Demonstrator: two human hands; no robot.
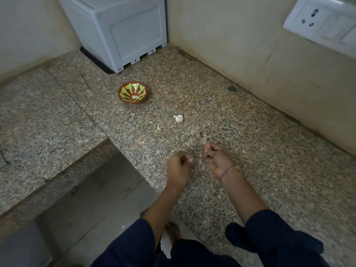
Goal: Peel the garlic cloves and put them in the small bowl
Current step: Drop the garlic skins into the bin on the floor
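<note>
While left fingers (182,157) curled, right fingers (209,146) round pale bit (205,151), garlic bulb (178,118) well beyond

No writing, brand, number or sign can be read anywhere in view. The small bowl (125,90) carries only a painted yellow-green pattern on brown, with no letters. The pale grey appliance casing (123,33) at the back of the surface shows a few tiny dark marks near its bottom edge, too small to make out. The white socket plate (323,22) on the wall bears no legible marking.
</note>
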